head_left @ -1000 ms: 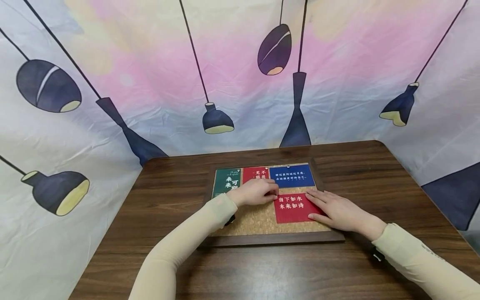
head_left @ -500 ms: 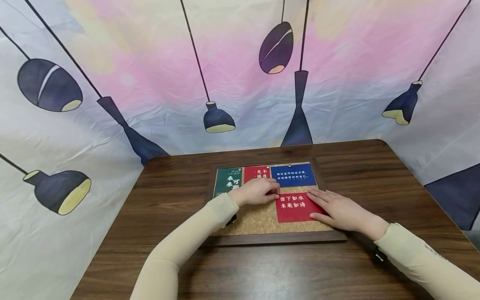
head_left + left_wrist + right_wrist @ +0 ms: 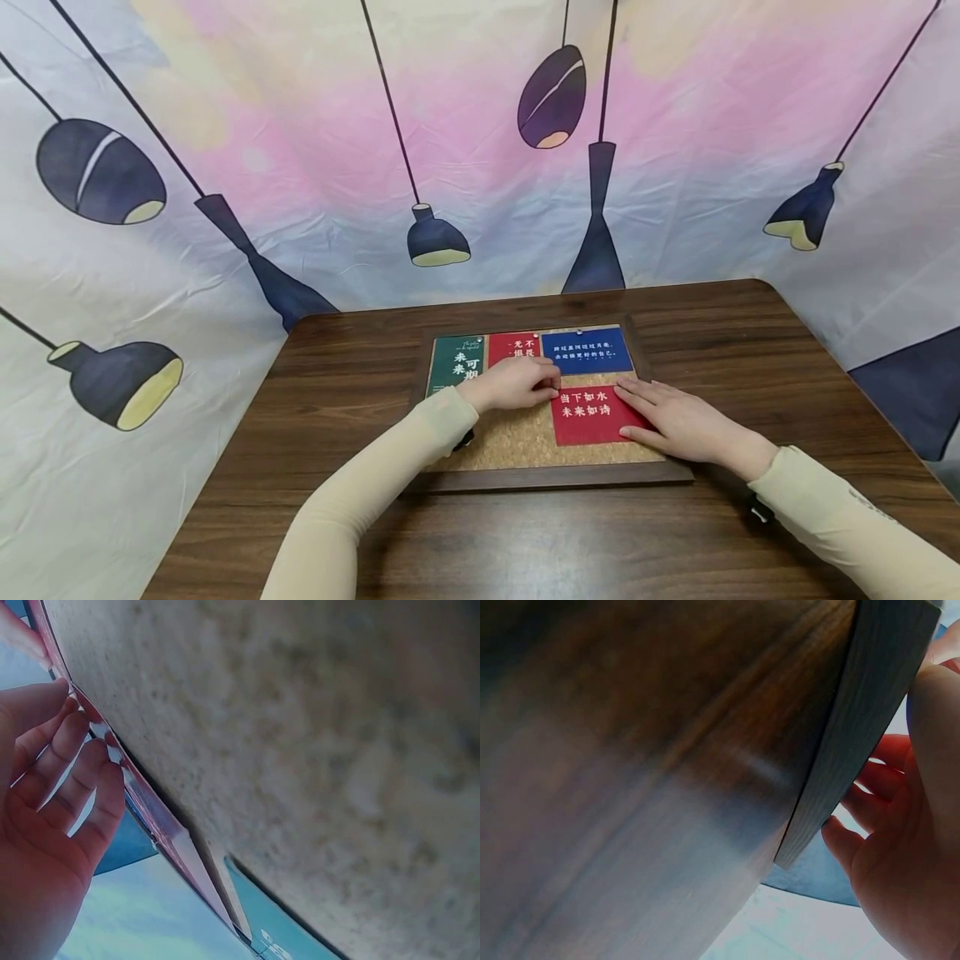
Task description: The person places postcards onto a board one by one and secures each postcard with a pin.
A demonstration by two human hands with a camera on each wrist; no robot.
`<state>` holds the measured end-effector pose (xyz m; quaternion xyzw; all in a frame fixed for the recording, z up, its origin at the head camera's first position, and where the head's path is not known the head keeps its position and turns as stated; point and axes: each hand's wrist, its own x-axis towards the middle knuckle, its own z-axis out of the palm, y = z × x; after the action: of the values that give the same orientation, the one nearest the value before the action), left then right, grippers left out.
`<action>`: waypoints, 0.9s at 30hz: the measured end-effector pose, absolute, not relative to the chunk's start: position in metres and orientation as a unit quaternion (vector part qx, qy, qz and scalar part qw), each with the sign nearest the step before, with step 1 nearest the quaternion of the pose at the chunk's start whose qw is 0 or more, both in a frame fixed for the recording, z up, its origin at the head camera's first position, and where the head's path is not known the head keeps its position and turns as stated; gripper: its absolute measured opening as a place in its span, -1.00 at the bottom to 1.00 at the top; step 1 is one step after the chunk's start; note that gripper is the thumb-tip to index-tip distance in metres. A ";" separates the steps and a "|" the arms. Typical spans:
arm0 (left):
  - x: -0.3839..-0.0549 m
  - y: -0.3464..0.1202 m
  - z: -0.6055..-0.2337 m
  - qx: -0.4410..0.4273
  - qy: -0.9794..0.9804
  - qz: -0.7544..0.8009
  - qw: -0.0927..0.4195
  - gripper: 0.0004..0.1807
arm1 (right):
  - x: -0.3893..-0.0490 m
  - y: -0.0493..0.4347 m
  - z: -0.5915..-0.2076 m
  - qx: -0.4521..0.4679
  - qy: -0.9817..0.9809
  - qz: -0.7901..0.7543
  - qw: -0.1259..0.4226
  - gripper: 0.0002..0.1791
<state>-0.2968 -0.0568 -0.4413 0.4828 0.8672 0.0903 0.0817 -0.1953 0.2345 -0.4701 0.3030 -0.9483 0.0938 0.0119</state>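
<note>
A red card (image 3: pixel 592 429) with white characters lies on a cork board (image 3: pixel 517 433). My right hand (image 3: pixel 684 421) rests flat across the card's right side, fingers stretched; in the right wrist view this hand (image 3: pixel 889 847) shows beyond the board's frame. At the card's upper left corner is my left hand (image 3: pixel 510 383), fingers bent, thumb tip right at the corner. In the left wrist view the left hand's (image 3: pixel 56 780) thumb and index tips sit close together at the card edge. I cannot tell whether they pinch anything.
Along the board's top are a green card (image 3: pixel 453 354), another red card (image 3: pixel 510 342) partly behind the left hand, and a blue card (image 3: pixel 587 354), with small pins at their top edges. A dark frame (image 3: pixel 555 477) borders the board on the brown wooden table (image 3: pixel 570 542). Behind hangs a printed cloth (image 3: pixel 480 125).
</note>
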 end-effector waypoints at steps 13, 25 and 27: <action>-0.297 -0.058 -0.442 0.491 0.862 0.096 0.078 -0.92 | -0.195 0.234 -0.471 0.299 -0.950 0.087 0.014 -0.18; -0.298 -0.058 -0.442 0.493 0.862 0.084 0.077 -0.88 | -0.194 0.233 -0.470 0.307 -0.947 0.095 0.026 -0.20; -0.299 -0.058 -0.443 0.494 0.862 0.082 0.074 -0.89 | -0.195 0.233 -0.470 0.308 -0.946 0.096 0.025 -0.19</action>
<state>-0.2985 -0.0580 -0.4433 0.4945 0.8621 0.0821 0.0740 -0.1947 0.2331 -0.4700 0.3083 -0.9461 0.0956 0.0253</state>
